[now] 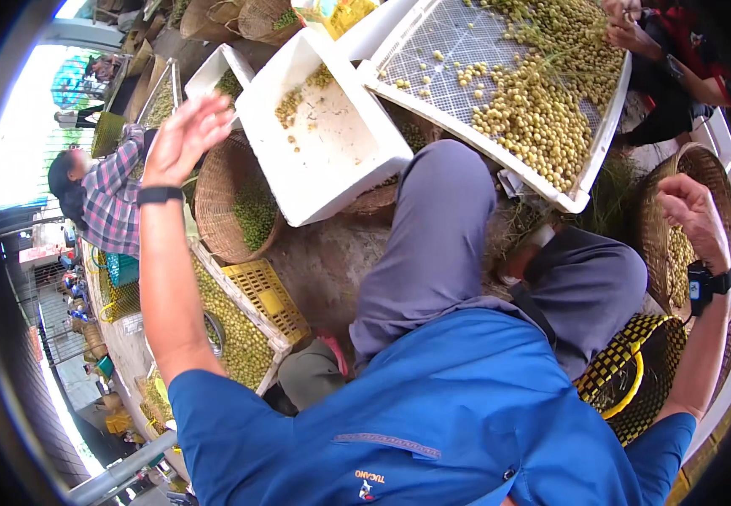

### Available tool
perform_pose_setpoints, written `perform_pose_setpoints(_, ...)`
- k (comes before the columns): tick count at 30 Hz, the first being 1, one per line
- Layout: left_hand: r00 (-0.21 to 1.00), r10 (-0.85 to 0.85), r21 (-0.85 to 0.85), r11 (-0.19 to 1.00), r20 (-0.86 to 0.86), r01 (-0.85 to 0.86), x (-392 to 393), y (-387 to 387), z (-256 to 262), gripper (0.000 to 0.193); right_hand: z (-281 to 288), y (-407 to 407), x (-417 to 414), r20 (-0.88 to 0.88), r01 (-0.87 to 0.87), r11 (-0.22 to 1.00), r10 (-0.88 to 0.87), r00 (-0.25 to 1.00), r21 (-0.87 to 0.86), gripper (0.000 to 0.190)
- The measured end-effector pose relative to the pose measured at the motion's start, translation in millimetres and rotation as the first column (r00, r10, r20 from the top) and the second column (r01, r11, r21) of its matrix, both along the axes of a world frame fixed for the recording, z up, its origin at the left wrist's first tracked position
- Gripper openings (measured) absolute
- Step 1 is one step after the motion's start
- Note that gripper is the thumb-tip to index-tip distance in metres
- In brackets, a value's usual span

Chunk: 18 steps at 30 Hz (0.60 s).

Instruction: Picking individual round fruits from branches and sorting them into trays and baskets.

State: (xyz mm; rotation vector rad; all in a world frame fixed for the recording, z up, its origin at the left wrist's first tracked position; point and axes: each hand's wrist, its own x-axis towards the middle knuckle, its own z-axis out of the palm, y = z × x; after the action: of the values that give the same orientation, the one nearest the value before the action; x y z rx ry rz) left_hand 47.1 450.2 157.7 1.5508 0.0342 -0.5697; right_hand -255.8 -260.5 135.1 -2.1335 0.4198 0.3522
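My left hand is raised with its fingers spread, slightly blurred and holding nothing. From my view it overlaps the gap between a small white foam box and a larger white foam box. A few small yellowish round fruits lie in the larger box. On the far right my right hand is raised with curled fingers, and nothing shows in it. Behind it stands a wicker basket with pale fruits inside. A white mesh tray, heaped with round fruits and thin stems, is beyond my knees.
Another person's hands are at the tray's far right corner. A person in a plaid shirt sits at left. Nearby are a wicker basket of green fruits, a yellow plastic crate, a fruit-filled tray and a black-and-yellow woven basket.
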Motion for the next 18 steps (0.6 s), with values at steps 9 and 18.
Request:
perform_pose_setpoints(9, 0.891, 0.405, 0.49, 0.746, 0.204, -0.451, -96.6, 157.4, 131.3, 0.045, 13.6, -3.9, -2.5, 0.017, -0.063, 0.997, 0.062, 0.998, 0.041, 0.02)
perform_pose_setpoints(18, 0.955, -0.03, -0.008, 0.999, 0.297, 0.034, 42.3, -86.4, 233.3, 0.047, 86.5, -60.5, 42.9, 0.172, -0.012, 0.993, 0.033, 0.985, -0.12, 0.029)
